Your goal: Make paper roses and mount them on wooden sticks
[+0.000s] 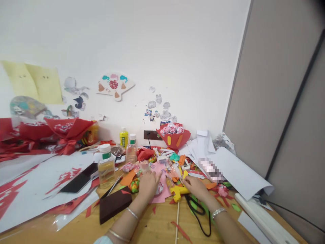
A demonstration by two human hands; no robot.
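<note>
My left hand (149,185) reaches over the pink paper sheet (164,194), back of the hand up, fingers stretched apart among scraps and clear plastic. Under its edge lies a small pink-and-white wrapped piece (159,188). My right hand (195,187) is just right of the sheet, fingers drawn together at a pale strip; what they hold is hard to make out. Directly below those fingertips sits a yellow glue gun (178,192), its black cord (200,217) looping toward me. A thin wooden stick (177,220) runs from the gun to the front.
On the left stand two bottles (106,171), a dark brown box (115,204) and a black tablet (80,178) on white sheets. A red-wrapped bouquet (174,135) stands by the wall. White rolled paper (240,173) and a long white bar (264,217) lie at right.
</note>
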